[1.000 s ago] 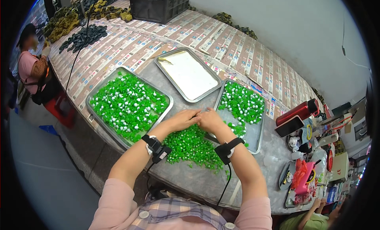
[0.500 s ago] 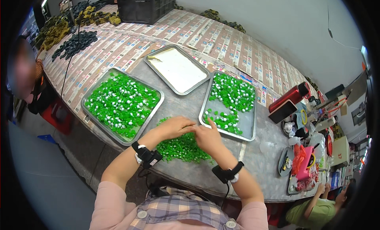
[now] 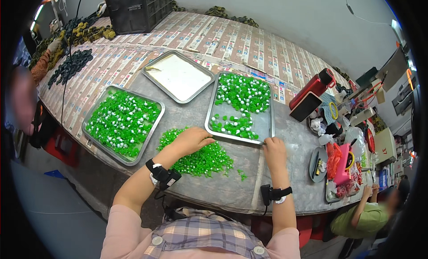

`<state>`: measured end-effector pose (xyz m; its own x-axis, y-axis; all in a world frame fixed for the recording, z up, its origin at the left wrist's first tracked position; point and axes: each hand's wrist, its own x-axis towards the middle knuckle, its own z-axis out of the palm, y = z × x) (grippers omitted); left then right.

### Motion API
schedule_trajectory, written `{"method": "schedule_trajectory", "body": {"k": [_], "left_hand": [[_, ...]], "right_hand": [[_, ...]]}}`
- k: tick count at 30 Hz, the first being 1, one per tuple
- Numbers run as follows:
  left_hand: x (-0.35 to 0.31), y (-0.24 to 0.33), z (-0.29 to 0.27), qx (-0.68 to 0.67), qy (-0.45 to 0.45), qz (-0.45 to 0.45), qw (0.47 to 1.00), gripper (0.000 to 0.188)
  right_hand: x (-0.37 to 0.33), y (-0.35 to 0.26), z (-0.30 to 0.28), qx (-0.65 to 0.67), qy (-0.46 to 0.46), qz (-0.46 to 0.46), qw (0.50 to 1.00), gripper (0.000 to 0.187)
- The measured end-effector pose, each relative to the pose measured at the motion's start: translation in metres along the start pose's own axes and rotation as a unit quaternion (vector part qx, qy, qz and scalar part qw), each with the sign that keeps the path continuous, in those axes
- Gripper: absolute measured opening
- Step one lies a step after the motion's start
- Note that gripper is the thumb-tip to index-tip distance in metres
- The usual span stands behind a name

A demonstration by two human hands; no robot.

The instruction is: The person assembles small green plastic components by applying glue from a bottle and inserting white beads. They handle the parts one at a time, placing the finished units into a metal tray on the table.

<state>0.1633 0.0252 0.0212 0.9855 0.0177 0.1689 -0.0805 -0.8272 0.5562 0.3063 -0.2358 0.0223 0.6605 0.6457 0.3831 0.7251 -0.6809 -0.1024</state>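
Note:
My right hand [image 3: 275,153] is at the near right corner of a metal tray [image 3: 270,114], its fingers bent onto the rim. Green pieces with white-and-silver tops [image 3: 243,93] fill the tray's far part and lie in a smaller patch near its front left. My left hand [image 3: 192,141] hovers over a loose pile of small green pieces [image 3: 200,161], thumb and fingers apart, the fingertips close to that tray's near left corner. Whether they touch it is unclear. Both wrists wear black strapped devices. At the left, a second metal tray [image 3: 161,114] is covered with similar green pieces.
Behind the trays lies a shallow metal tray [image 3: 180,78] with a white bottom. A red flask [image 3: 311,89] and a phone [image 3: 306,106] stand at the right, beside a grey plate [image 3: 318,164] and clutter. A black crate [image 3: 138,11] sits far back. Other people are at both sides.
My hands have come apart from above the green pile. The right moved rightward to the tray's near corner; the left stayed over the pile. The whole view has shifted slightly.

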Motion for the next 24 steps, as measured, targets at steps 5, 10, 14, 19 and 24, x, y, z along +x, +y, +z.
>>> {"method": "schedule_trajectory", "body": {"k": [5, 10, 14, 19, 24], "left_hand": [[0.0, 0.008, -0.005, 0.018, -0.047, -0.046, 0.998, 0.033], [0.004, 0.009, -0.001, 0.023, -0.062, -0.046, 0.997, 0.034], [0.004, 0.011, 0.009, 0.055, -0.029, -0.004, 0.998, 0.037], [0.009, 0.012, 0.021, 0.091, -0.026, 0.016, 0.995, 0.038], [0.011, 0.022, 0.028, 0.098, -0.007, 0.096, 0.99, 0.036]], "right_hand": [[0.0, 0.005, 0.009, -0.014, 0.017, -0.046, 0.999, 0.007], [-0.001, 0.001, 0.017, -0.011, 0.027, -0.06, 0.998, 0.007], [0.0, -0.009, 0.022, 0.017, 0.023, -0.045, 0.999, 0.017], [0.008, -0.027, 0.018, -0.004, 0.029, -0.051, 0.998, 0.012], [0.01, -0.029, 0.027, -0.012, 0.022, -0.047, 0.999, 0.01]]}}
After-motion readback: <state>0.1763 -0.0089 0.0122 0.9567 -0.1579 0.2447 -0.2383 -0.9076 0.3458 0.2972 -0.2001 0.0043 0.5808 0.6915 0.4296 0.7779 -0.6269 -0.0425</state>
